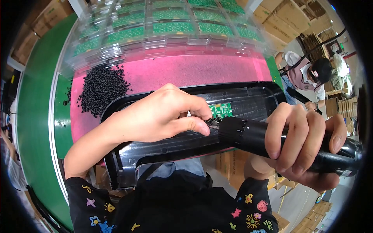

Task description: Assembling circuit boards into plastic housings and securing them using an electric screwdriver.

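Observation:
My right hand (299, 143) is wrapped round a thick black electric screwdriver (248, 134), which lies nearly level and points left. Its tip end is close to the fingers of my left hand (167, 112). My left thumb and fingers are bent together in a pinch at small dark pieces (213, 123), too small and partly hidden to name. Just behind them a small green circuit board (221, 110) shows inside a long black plastic housing (252, 103). My left forearm crosses over the housing and hides part of it.
A heap of small black pieces (103, 89), perhaps screws, lies on the pink mat (175, 70) at left. Clear trays of green circuit boards (171, 27) are stacked at the back. Another person (307, 75) works at far right, near cardboard boxes (287, 23).

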{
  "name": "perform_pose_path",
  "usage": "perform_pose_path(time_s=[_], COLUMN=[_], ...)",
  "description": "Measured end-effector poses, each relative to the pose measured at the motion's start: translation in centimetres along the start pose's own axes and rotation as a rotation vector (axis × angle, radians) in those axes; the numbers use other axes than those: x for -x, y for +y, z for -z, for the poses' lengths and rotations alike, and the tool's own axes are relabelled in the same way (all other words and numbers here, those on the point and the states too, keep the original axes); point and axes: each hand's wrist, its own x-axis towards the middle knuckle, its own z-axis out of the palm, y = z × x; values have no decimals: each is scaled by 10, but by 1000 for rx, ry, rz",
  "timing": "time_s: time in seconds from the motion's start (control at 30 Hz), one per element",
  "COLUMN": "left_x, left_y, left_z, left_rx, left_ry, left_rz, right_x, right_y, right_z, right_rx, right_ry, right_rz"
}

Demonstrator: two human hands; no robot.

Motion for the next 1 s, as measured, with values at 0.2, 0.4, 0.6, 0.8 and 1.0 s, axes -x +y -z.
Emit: perform_pose_path(time_s=[0.2,0.4,0.6,0.8,1.0], left_x=[0,-1,-1,1,2], left_y=[4,0,-4,2,1], left_z=[-1,-3,-6,-6,-5], left_rx=[244,-246,-358,-394,-474], left_ry=[-62,259,310,358,74], left_rz=[108,-227,-273,-154,88], right_x=[3,5,5,2,14], right_y=[0,4,-4,-10,0], right_z=[1,-3,4,37,57], right_rx=[-16,66,73,194,302], right_ry=[8,101,84,-3,228], right_rz=[-29,-63,-136,-233,-335])
